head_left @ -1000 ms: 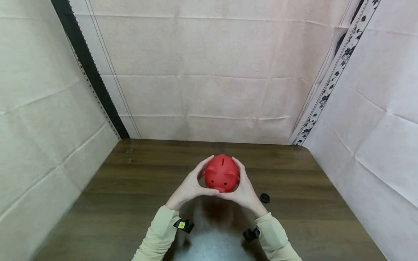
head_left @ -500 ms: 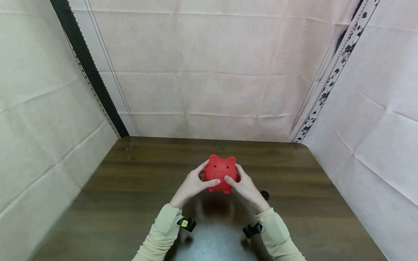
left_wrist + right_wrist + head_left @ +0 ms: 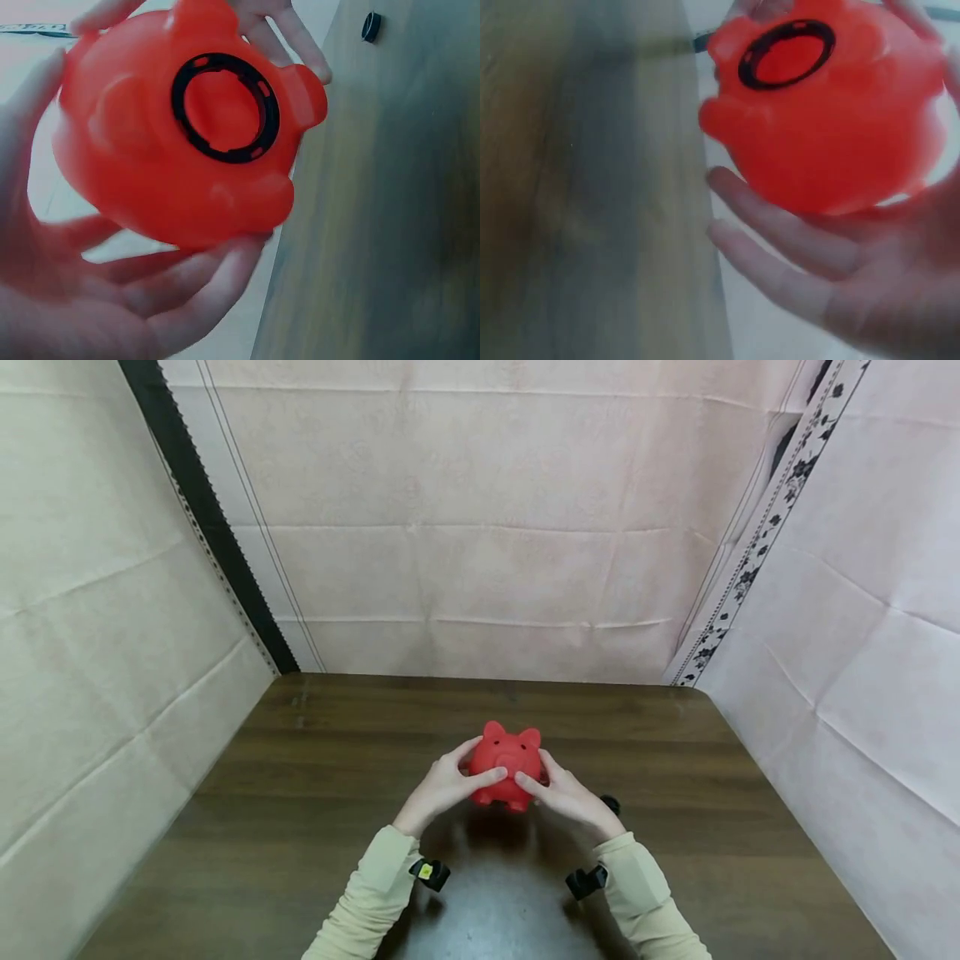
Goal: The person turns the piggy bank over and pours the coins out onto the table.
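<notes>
A red piggy bank [image 3: 504, 752] is held up over the table between both hands, its snout and two dark eyes facing me in the head view. My left hand [image 3: 442, 785] grips its left side, thumb across the front and fingers along the side. On the other side my right hand [image 3: 572, 795] holds it with thumb on the front; two of its fingers reach out loosely in the right wrist view. A black ring [image 3: 178, 105] rims an open round hole in the belly, with red inner wall showing through. Stubby feet stick out around it.
A round black cap [image 3: 371, 27] lies on the brown wooden table [image 3: 337, 760], partly behind my right wrist in the head view. Pale cloth walls [image 3: 480, 568] close off the table's back and both sides.
The piggy bank has tipped back: its top coin slot faced me before, now its face and feet do. Both thumbs have come up onto its front, and it has since dipped slightly.
</notes>
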`<state>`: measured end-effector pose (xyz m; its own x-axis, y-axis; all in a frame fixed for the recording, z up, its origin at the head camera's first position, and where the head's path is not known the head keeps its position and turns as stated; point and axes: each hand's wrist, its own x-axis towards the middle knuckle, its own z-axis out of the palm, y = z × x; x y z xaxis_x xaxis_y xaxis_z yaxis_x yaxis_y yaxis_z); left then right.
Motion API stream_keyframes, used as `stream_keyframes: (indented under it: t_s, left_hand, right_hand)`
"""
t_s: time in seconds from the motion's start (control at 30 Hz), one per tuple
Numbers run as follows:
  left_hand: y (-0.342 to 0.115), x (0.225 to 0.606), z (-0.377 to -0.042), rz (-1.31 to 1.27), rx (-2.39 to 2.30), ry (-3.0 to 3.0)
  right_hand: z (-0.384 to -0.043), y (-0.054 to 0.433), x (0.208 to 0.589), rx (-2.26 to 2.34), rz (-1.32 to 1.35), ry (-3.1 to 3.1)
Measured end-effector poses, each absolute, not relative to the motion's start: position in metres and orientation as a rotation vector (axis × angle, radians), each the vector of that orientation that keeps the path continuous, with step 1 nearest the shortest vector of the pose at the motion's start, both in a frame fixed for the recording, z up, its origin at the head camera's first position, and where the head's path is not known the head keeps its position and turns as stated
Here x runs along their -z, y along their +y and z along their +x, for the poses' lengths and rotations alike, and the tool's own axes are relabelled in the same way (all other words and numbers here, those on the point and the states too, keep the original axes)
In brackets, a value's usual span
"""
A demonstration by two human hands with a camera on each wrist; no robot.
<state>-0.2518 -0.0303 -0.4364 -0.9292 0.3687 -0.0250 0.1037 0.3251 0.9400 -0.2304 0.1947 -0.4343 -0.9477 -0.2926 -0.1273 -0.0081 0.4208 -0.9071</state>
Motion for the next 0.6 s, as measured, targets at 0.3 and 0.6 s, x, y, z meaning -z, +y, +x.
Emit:
stream_keyframes:
  t_s: [0.3,0.6]
  left_hand:
    - [-0.034,0.427,-0.262,0.893,-1.651,2.350]
    - [-0.030,0.420,-0.256,1.265,-1.611,2.511]
  right_hand:
    - [-0.232,0.199,0.428,1.668,-0.584,2.534]
    - [-0.228,0.197,0.425,1.616,-1.044,2.759]
